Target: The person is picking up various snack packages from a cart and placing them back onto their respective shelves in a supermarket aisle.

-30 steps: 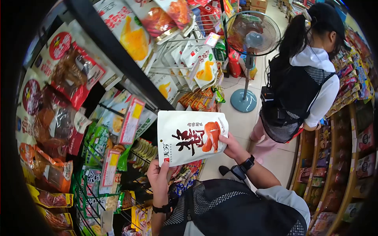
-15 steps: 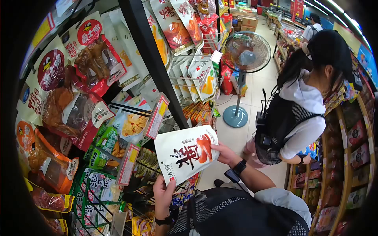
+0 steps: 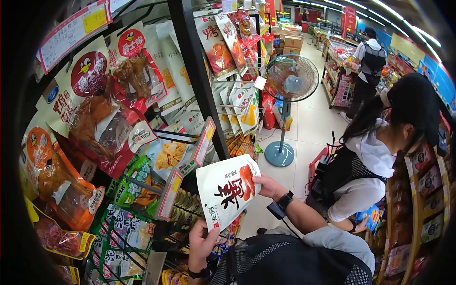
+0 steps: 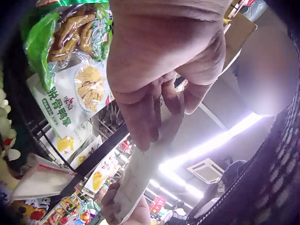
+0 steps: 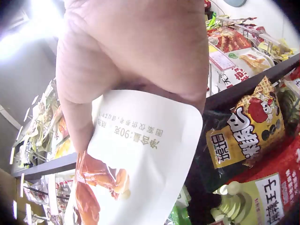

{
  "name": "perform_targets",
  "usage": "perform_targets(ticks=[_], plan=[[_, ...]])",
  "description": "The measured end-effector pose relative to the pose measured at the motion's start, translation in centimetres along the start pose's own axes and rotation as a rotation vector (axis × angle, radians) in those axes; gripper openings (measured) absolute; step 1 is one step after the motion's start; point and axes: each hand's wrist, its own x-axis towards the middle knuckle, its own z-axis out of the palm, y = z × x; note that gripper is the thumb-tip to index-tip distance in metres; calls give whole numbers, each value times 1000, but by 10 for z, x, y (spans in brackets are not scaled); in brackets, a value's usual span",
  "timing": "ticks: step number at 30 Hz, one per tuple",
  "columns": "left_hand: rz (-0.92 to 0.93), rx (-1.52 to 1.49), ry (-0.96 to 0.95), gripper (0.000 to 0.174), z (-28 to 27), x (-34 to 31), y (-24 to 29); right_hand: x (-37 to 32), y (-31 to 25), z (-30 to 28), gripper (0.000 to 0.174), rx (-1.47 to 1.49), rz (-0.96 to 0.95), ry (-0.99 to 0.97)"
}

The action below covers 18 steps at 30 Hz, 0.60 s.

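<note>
A white snack bag [image 3: 221,192] with dark brush-style characters and a red-brown meat picture is held in front of the body, tilted in the head view. My left hand [image 3: 203,243] pinches its lower left corner, thumb on the printed face. At the opposite edge my right hand [image 3: 270,186] grips the bag with its thumb in front. The left wrist view shows the bag [image 4: 143,171] nearly edge-on beneath the left hand [image 4: 164,56]. In the right wrist view, the right hand [image 5: 133,47] holds the bag's rounded corner, with printed text on the white bag [image 5: 159,164] below.
Hanging snack packs [image 3: 102,123] and price tags [image 3: 171,194] crowd the rack at left, beside a black post [image 3: 197,71]. A standing fan [image 3: 290,80] is in the aisle. Close on the right a person [image 3: 356,166] bends toward shelves, holding a blue package [image 3: 368,219].
The head view has swung, bringing more aisle and rack into sight. The bag has tilted further, still in both hands. The person at right has bent lower, and the blue package shows more clearly.
</note>
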Motion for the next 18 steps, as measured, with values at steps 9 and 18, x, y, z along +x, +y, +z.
perform_targets(ticks=[9,18], plan=[[91,33,24,18,7,-1,15,19,-14,-86,59,320,-162,78],[-91,192,135,19,57,63,16,40,-119,-198,50,525,-517,261]])
